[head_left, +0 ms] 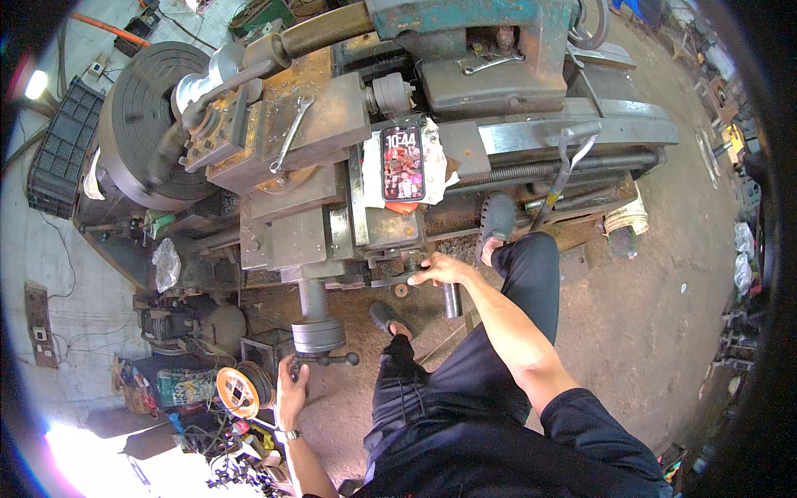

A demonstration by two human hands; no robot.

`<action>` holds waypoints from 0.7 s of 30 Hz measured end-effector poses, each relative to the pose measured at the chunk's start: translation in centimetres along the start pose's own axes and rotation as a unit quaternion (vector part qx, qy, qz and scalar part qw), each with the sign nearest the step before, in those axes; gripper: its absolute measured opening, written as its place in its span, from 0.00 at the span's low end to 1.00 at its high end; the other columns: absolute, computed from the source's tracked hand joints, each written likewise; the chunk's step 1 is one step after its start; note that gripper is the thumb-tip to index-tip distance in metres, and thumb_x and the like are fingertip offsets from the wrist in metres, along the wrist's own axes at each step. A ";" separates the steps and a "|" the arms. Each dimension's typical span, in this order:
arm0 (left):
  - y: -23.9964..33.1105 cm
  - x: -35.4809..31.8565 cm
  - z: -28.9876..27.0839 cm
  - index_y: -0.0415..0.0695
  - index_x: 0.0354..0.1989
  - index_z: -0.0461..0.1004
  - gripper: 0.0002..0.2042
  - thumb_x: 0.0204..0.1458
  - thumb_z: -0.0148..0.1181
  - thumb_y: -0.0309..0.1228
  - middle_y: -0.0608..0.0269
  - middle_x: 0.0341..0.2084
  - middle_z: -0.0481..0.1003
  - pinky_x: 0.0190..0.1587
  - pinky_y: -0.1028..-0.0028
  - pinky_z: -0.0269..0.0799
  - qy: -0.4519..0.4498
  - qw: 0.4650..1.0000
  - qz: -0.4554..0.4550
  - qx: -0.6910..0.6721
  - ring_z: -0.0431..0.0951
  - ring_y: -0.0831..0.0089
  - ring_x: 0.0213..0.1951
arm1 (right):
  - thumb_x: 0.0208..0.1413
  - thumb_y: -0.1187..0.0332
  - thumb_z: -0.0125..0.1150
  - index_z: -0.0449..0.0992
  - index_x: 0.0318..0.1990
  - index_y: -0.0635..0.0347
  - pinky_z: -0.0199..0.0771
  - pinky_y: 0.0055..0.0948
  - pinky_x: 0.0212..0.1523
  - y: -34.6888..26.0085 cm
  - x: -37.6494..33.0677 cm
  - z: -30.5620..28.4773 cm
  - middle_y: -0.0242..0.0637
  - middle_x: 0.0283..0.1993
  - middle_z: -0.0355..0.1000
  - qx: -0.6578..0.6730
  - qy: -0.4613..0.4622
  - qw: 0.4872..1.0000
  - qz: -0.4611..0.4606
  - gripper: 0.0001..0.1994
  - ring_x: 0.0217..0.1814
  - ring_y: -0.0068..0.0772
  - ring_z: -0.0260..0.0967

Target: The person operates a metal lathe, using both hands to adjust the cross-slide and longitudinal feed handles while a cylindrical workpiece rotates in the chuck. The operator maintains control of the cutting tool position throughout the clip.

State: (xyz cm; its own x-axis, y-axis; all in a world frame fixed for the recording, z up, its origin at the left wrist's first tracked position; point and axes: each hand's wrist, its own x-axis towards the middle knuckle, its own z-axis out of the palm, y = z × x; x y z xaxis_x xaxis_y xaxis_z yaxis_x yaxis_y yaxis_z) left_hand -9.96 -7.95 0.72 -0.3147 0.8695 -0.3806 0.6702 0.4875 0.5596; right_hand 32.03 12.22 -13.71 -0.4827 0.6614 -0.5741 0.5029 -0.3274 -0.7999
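A metal lathe stands before me. My left hand (290,390) is closed around one end of the ball-ended crank handle (328,360), below the round graduated dial (319,335). My right hand (444,270) grips a lever (398,281) on the front of the carriage; its fingertips are partly hidden. A dark cylindrical grip (452,300) hangs just below that hand. At the left, a shiny flanged workpiece (195,93) sits between the large round chuck (137,124) and the tool post (217,133). A combination wrench (292,135) lies on the slide.
A phone (403,164) with its screen lit rests on white cloth (436,162) on the carriage. Another wrench (494,64) lies on the teal tailstock (473,18). A bent lever (567,158) rises at the right. An orange cable reel (238,393) stands near my left forearm.
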 end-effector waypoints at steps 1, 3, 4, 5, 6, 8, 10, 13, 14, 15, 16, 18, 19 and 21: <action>0.8 0.2 -0.2 0.40 0.64 0.63 0.26 0.61 0.61 0.38 0.48 0.51 0.74 0.53 0.61 0.72 0.017 0.999 0.040 0.033 0.77 0.59 0.48 | 0.37 0.28 0.72 0.75 0.47 0.86 0.73 0.31 0.37 0.0 0.0 0.0 0.43 0.27 0.76 0.001 0.005 1.000 -0.008 0.55 0.26 0.34 0.75; 2.9 0.8 -0.4 0.38 0.65 0.63 0.28 0.62 0.61 0.39 0.43 0.58 0.71 0.61 0.60 0.65 -0.014 0.998 0.029 -0.055 0.73 0.56 0.57 | 0.37 0.27 0.70 0.76 0.46 0.86 0.74 0.32 0.37 0.0 0.1 0.0 0.43 0.26 0.76 -0.019 0.009 1.000 -0.007 0.54 0.26 0.36 0.75; 3.9 1.1 -0.3 0.37 0.65 0.63 0.28 0.62 0.61 0.40 0.42 0.58 0.71 0.61 0.61 0.66 -0.011 0.998 0.033 -0.050 0.73 0.56 0.57 | 0.37 0.28 0.71 0.76 0.45 0.85 0.73 0.32 0.37 0.1 0.1 0.0 0.43 0.27 0.76 -0.002 0.006 1.000 -0.012 0.53 0.27 0.35 0.75; 5.0 1.4 -0.2 0.36 0.65 0.63 0.29 0.61 0.61 0.41 0.41 0.59 0.71 0.60 0.62 0.67 -0.008 0.999 0.029 -0.032 0.74 0.55 0.56 | 0.37 0.28 0.72 0.77 0.44 0.85 0.73 0.32 0.37 0.2 0.2 0.0 0.44 0.27 0.76 0.002 0.003 1.000 -0.007 0.52 0.28 0.34 0.75; 5.9 2.0 -0.2 0.35 0.64 0.64 0.31 0.59 0.64 0.44 0.40 0.56 0.72 0.60 0.63 0.68 -0.023 0.999 0.018 -0.018 0.75 0.55 0.56 | 0.37 0.29 0.72 0.77 0.43 0.84 0.73 0.31 0.37 0.3 0.3 0.0 0.44 0.28 0.76 -0.007 0.002 1.000 0.008 0.52 0.28 0.34 0.75; 7.2 3.3 -0.6 0.34 0.63 0.64 0.34 0.57 0.66 0.46 0.40 0.55 0.74 0.60 0.63 0.68 -0.073 0.996 -0.025 0.035 0.76 0.55 0.56 | 0.37 0.31 0.74 0.77 0.44 0.84 0.73 0.31 0.37 0.5 0.4 0.0 0.45 0.30 0.76 0.024 -0.011 1.000 0.004 0.50 0.30 0.32 0.75; 7.8 4.1 -0.5 0.33 0.62 0.65 0.36 0.52 0.69 0.47 0.42 0.53 0.76 0.60 0.63 0.68 -0.083 0.996 0.004 0.041 0.76 0.54 0.57 | 0.37 0.33 0.76 0.76 0.45 0.85 0.73 0.30 0.37 0.8 0.5 0.1 0.46 0.31 0.75 0.039 -0.014 0.999 0.008 0.50 0.31 0.30 0.75; 7.7 5.1 -0.3 0.32 0.60 0.66 0.37 0.51 0.71 0.48 0.43 0.52 0.77 0.60 0.64 0.69 -0.110 0.992 0.027 0.064 0.76 0.54 0.56 | 0.38 0.35 0.77 0.74 0.50 0.86 0.73 0.30 0.36 1.1 0.7 0.1 0.47 0.33 0.75 0.051 -0.008 0.999 0.005 0.51 0.31 0.28 0.75; 7.7 5.5 -0.2 0.31 0.59 0.67 0.37 0.49 0.73 0.47 0.45 0.51 0.77 0.60 0.64 0.69 -0.119 0.992 0.002 0.039 0.77 0.55 0.55 | 0.38 0.35 0.77 0.73 0.51 0.87 0.73 0.30 0.36 1.2 0.8 0.1 0.46 0.34 0.75 0.051 -0.007 0.999 0.002 0.52 0.31 0.28 0.75; 7.6 5.6 -0.1 0.31 0.58 0.67 0.37 0.48 0.73 0.46 0.45 0.50 0.78 0.59 0.65 0.70 -0.122 0.992 0.022 0.008 0.78 0.56 0.54 | 0.38 0.35 0.77 0.71 0.53 0.87 0.73 0.30 0.36 1.2 0.8 0.1 0.46 0.35 0.75 0.040 -0.012 0.999 0.014 0.53 0.31 0.28 0.75; 7.5 5.6 0.2 0.31 0.58 0.68 0.36 0.48 0.74 0.46 0.45 0.50 0.78 0.58 0.65 0.70 -0.124 0.992 0.018 -0.002 0.78 0.57 0.53 | 0.38 0.35 0.77 0.70 0.54 0.88 0.73 0.30 0.35 1.3 0.8 0.2 0.46 0.36 0.75 0.052 -0.010 0.999 -0.003 0.54 0.31 0.29 0.75; 7.5 5.4 0.6 0.31 0.57 0.69 0.35 0.47 0.75 0.44 0.46 0.48 0.79 0.57 0.65 0.72 -0.106 0.994 0.014 -0.026 0.80 0.58 0.51 | 0.38 0.35 0.77 0.68 0.56 0.88 0.73 0.30 0.34 1.3 0.7 0.2 0.47 0.38 0.75 0.051 -0.006 0.999 0.002 0.55 0.31 0.29 0.75; 7.6 5.2 1.1 0.31 0.56 0.69 0.34 0.47 0.75 0.43 0.47 0.47 0.80 0.55 0.65 0.72 -0.088 0.995 0.014 -0.041 0.80 0.59 0.50 | 0.39 0.35 0.75 0.72 0.46 0.78 0.72 0.31 0.32 1.2 0.6 0.3 0.42 0.32 0.74 0.059 0.000 0.998 -0.024 0.46 0.28 0.29 0.74; 7.7 5.0 1.5 0.31 0.54 0.70 0.33 0.46 0.76 0.41 0.48 0.45 0.80 0.53 0.66 0.74 -0.058 0.996 0.019 -0.058 0.81 0.61 0.48 | 0.42 0.34 0.73 0.80 0.25 0.59 0.70 0.32 0.26 1.3 0.2 0.4 0.34 0.20 0.71 0.065 0.027 0.996 -0.045 0.31 0.22 0.29 0.72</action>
State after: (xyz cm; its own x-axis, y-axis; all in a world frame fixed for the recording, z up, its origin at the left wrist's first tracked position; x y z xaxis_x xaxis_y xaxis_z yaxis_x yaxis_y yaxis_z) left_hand -5.39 -0.02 2.01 -0.2065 0.8758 -0.4363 0.5952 0.4664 0.6544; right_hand 32.28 11.69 -14.92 -0.4813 0.7262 -0.4909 0.3599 -0.3470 -0.8661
